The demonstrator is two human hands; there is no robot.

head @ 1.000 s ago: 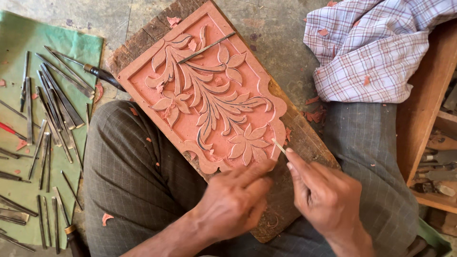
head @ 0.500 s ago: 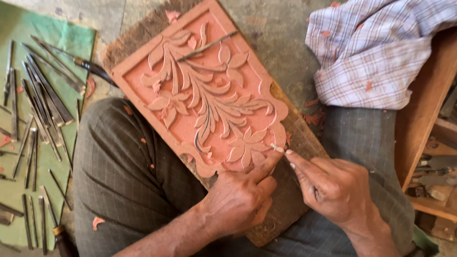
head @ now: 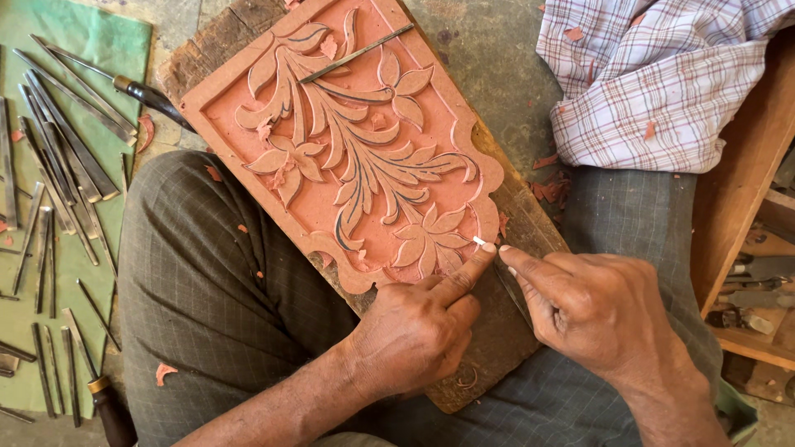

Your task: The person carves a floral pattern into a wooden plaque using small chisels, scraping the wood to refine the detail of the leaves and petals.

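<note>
A reddish clay-coloured panel [head: 364, 141] carved with leaves and flowers lies on a rough wooden board [head: 497, 348] across my lap. My right hand [head: 592, 310] pinches a thin carving tool whose pale tip [head: 479, 241] touches the panel's lower right edge by a flower. My left hand [head: 418, 331] rests on the board, its index finger stretched out and pressing beside the tool tip. A slim metal rod [head: 356, 54] lies loose on the panel's upper part.
Several metal chisels and gravers [head: 62, 149] lie spread on a green cloth [head: 91, 33] at the left. A checked shirt [head: 654, 74] is bunched at the upper right. A wooden shelf [head: 745, 207] with tools stands on the right. Reddish chips are scattered about.
Both hands have stayed at the panel's lower right edge, with small shifts of the tool tip. The view has drifted slightly.
</note>
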